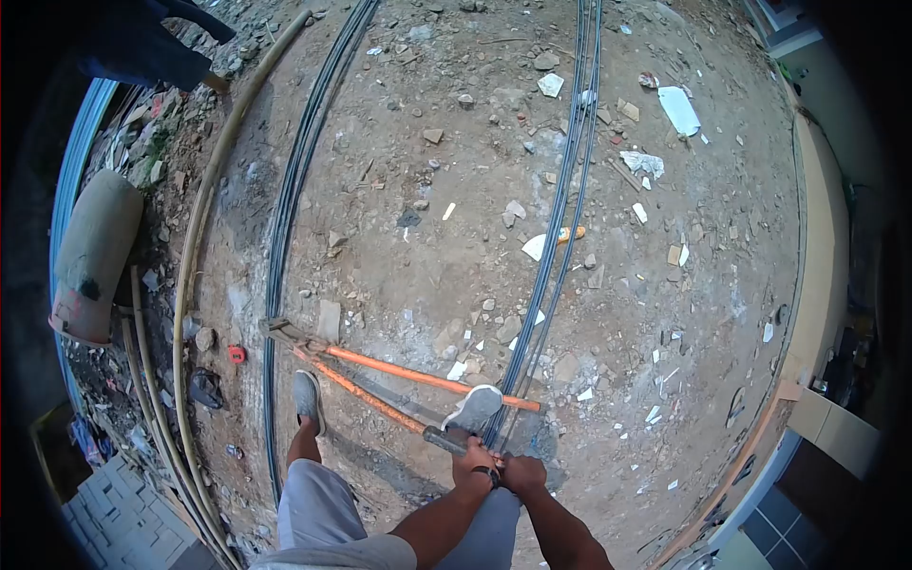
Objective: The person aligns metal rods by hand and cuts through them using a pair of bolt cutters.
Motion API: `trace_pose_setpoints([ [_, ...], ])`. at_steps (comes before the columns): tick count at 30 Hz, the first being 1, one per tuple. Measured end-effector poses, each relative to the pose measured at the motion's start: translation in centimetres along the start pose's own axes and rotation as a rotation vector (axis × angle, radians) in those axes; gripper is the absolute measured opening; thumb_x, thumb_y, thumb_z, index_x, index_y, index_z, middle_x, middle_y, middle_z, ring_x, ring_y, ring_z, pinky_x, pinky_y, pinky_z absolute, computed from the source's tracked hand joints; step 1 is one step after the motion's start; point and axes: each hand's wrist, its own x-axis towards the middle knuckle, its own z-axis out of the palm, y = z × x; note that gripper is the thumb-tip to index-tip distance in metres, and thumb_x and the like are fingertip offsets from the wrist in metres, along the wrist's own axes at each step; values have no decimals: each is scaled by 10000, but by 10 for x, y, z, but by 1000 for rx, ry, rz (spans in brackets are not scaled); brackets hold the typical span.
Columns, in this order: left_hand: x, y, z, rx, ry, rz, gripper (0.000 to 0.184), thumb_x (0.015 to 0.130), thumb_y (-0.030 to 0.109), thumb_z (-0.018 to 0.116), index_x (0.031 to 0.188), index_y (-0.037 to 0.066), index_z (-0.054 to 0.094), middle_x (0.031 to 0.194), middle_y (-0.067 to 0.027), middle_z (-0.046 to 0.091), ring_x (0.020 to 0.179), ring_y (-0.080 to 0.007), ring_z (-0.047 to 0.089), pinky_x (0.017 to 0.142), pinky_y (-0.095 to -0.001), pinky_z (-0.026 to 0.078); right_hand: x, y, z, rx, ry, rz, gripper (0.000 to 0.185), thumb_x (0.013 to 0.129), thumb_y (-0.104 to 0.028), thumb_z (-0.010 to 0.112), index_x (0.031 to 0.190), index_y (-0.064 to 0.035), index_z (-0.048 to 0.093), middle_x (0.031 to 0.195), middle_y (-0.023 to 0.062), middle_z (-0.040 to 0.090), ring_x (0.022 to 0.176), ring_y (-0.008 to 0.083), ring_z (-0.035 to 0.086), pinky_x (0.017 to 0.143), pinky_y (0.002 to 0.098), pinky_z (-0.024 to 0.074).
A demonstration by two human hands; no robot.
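Note:
Long orange-handled bolt cutters (380,407) lie low over the ground, their jaws (275,329) at the left bundle of thin steel rods (285,204). Whether a rod sits between the blades is too small to tell. My left hand (474,463), with a dark band at the wrist, is closed around the end of the nearer handle, just past its black grip (445,440). Right beside it my right hand (524,472) is closed at the same handle end, fingers partly hidden. My right shoe (474,408) is on the other handle (399,369). My left shoe (307,399) stands near the jaws.
A second rod bundle (543,275) runs along the ground under the handles. Left are a red tape measure (237,354), bamboo poles (204,199) and a cylindrical grey object (98,237). A person's dark-clothed leg (157,52) shows upper left. Rubble and white scraps (642,163) litter the dirt.

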Motion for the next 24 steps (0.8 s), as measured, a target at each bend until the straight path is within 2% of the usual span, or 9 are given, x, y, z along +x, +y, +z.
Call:
trace_pose_setpoints([
  [3,27,-18,0,141,211,-41,159,897,202,525,798,82,486,616,-41,477,481,-193,495,414,-362,411,15,15,25,-41,19,3,361,870,-455,572,940,-113,664,815,170,715,757,355,712,689,480,556],
  [6,4,-2,16,144,239,-96,214,886,206,641,741,61,582,609,-80,563,477,-204,549,424,-382,458,27,21,32,-82,58,-9,339,862,-436,589,942,-115,664,775,167,711,717,363,706,669,485,555],
  [10,9,14,26,146,217,-122,212,885,225,650,763,68,580,640,-76,571,527,-209,564,473,-386,473,43,33,26,-123,82,-22,350,833,-444,622,967,-125,682,776,154,716,713,355,708,673,481,558],
  [13,22,21,29,122,192,-127,213,885,240,657,779,73,578,663,-73,578,564,-212,575,510,-389,485,45,34,25,-146,63,-34,298,889,-413,580,976,-139,658,799,147,722,743,348,716,670,486,552],
  [17,45,19,34,94,160,-129,217,884,259,665,801,80,576,693,-69,587,614,-217,590,560,-393,501,49,36,26,-128,47,-25,270,883,-373,586,981,-135,669,818,144,728,752,352,719,670,490,556],
  [20,71,8,38,76,132,-123,222,884,273,672,818,85,574,716,-66,594,651,-220,601,597,-396,513,70,54,42,-95,67,14,324,785,-396,687,991,-146,711,818,150,722,747,334,718,679,479,567],
  [23,125,-21,51,52,43,-81,229,884,288,678,834,90,573,739,-63,600,688,-224,612,634,-399,524,143,95,68,-175,322,-160,264,749,-327,727,922,-128,729,845,173,718,782,329,720,685,473,571],
  [24,141,-33,45,68,28,-80,232,884,293,680,840,92,572,747,-62,602,701,-225,616,647,-400,528,158,100,73,-123,559,-296,235,708,-286,753,879,-124,741,861,179,714,790,327,719,691,460,576],
])
